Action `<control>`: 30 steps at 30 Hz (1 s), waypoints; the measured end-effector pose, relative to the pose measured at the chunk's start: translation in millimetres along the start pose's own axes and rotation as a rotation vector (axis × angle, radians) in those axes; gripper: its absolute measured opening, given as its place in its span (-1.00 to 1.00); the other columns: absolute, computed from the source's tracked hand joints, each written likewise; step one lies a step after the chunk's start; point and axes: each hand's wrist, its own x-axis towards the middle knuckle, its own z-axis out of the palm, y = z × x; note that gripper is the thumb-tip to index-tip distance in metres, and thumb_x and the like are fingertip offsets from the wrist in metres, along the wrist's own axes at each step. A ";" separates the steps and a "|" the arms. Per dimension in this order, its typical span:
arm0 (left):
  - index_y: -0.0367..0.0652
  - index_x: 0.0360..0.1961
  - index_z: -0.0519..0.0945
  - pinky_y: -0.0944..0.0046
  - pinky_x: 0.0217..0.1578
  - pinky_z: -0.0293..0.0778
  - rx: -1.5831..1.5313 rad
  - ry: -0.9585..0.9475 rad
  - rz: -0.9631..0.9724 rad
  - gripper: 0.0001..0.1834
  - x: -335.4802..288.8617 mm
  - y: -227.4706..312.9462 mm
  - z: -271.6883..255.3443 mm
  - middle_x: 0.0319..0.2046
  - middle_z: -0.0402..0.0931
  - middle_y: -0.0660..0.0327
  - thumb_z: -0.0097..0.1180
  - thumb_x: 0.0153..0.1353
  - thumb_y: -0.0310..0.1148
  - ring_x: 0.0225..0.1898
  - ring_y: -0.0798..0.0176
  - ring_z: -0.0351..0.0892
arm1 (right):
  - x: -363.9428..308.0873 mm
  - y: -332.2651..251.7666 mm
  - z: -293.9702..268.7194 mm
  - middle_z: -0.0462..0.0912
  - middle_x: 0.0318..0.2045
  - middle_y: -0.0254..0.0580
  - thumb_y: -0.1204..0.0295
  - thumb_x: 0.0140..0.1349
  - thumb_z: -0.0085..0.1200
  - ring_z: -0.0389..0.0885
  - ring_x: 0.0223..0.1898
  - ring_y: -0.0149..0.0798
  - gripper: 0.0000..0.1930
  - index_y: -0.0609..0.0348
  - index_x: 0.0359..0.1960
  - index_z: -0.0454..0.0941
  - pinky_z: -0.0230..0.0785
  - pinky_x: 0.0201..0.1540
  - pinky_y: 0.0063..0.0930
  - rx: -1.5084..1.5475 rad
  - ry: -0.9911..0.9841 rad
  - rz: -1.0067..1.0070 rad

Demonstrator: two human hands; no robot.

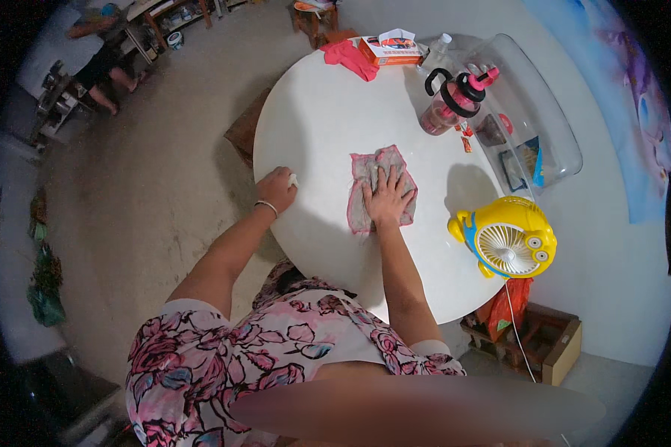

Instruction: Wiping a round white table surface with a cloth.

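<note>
Near the middle of the round white table [313, 127] lies a grey cloth [360, 205] with pink edging, spread nearly flat but uneven at its corners. Its longer axis runs roughly from the person's side toward the far rim. With no distinct front end, it points nowhere in particular.

On it rests the right hand [387, 200], palm down and fingers fanned away from the person. That grip is flat, its fingers apart, pressing on the cloth rather than closed around it.

At the table's left edge, the left hand [276, 189] has its fingers curled together on a small white wad [293, 180], of which only a bit shows.

The work with the cloth looks under way rather than finished: it is laid out and under the palm, but not folded or put aside. How much of the table it has covered cannot be told; the objects toward the far and right edges are in place.

Farther out, a yellow fan [511, 238] stands near the right edge and small red packets [466, 140] lie beside a clear jug [447, 108] with a black handle. Toward the far rim are a pink cloth [350, 61], a box [391, 52] and a clear bottle [438, 52]. A clear plastic bin [563, 134] sits at the right, by the wall.
</note>
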 end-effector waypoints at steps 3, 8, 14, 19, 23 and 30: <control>-0.12 -0.29 0.49 0.05 -0.26 0.48 0.039 -0.020 0.017 -0.78 13.5 -7.5 3.9 -0.30 0.51 0.11 0.08 0.00 -0.33 -0.26 -0.01 0.54 | 34.0 -2.6 4.5 -0.04 0.40 -0.21 -0.14 0.22 -0.24 -0.21 0.42 0.04 -0.31 -0.15 0.34 0.12 -0.38 0.32 0.32 -0.012 0.020 0.005; -0.14 -0.31 0.46 0.03 -0.27 0.46 0.023 -0.041 0.011 -0.78 46.8 -13.2 12.0 -0.33 0.48 0.09 0.07 -0.02 -0.34 -0.27 -0.03 0.51 | 111.3 -7.4 5.0 -0.03 0.40 -0.18 -0.18 0.22 -0.29 -0.17 0.41 0.06 -0.29 -0.13 0.35 0.11 -0.34 0.31 0.32 -0.042 0.064 0.005; -0.14 -0.33 0.45 0.05 -0.27 0.46 -0.021 -0.049 -0.004 -0.80 64.3 -19.3 10.4 -0.35 0.46 0.11 0.08 -0.03 -0.37 -0.29 -0.01 0.50 | 185.1 -20.2 15.3 -0.03 0.40 -0.16 -0.21 0.21 -0.32 -0.18 0.41 0.07 -0.26 -0.13 0.35 0.10 -0.33 0.28 0.36 -0.079 0.072 -0.011; -0.13 -0.34 0.46 0.07 -0.29 0.47 -0.020 -0.059 -0.001 -0.79 74.5 -32.1 6.3 -0.36 0.46 0.14 0.11 -0.06 -0.39 -0.29 0.02 0.51 | 246.2 -61.6 17.7 -0.03 0.39 -0.11 -0.21 0.22 -0.35 -0.21 0.41 0.08 -0.26 -0.10 0.36 0.08 -0.34 0.26 0.40 -0.080 0.006 0.039; -0.11 -0.36 0.47 0.09 -0.34 0.48 -0.046 -0.063 0.026 -0.78 87.9 -48.2 5.6 -0.38 0.46 0.16 0.15 -0.11 -0.41 -0.31 0.04 0.51 | 292.3 -132.2 30.7 -0.06 0.39 -0.04 -0.19 0.22 -0.36 -0.26 0.42 0.10 -0.25 -0.06 0.37 0.03 -0.38 0.27 0.39 -0.107 -0.100 -0.027; -0.13 -0.37 0.47 0.11 -0.36 0.48 -0.079 -0.074 0.000 -0.73 80.4 -31.5 3.1 -0.41 0.43 0.16 0.20 -0.16 -0.42 -0.32 0.05 0.51 | 369.5 -182.5 7.8 -0.10 0.41 -0.13 -0.26 0.17 -0.32 -0.25 0.43 0.05 -0.20 -0.15 0.38 -0.01 -0.43 0.29 0.38 -0.031 -0.033 -0.256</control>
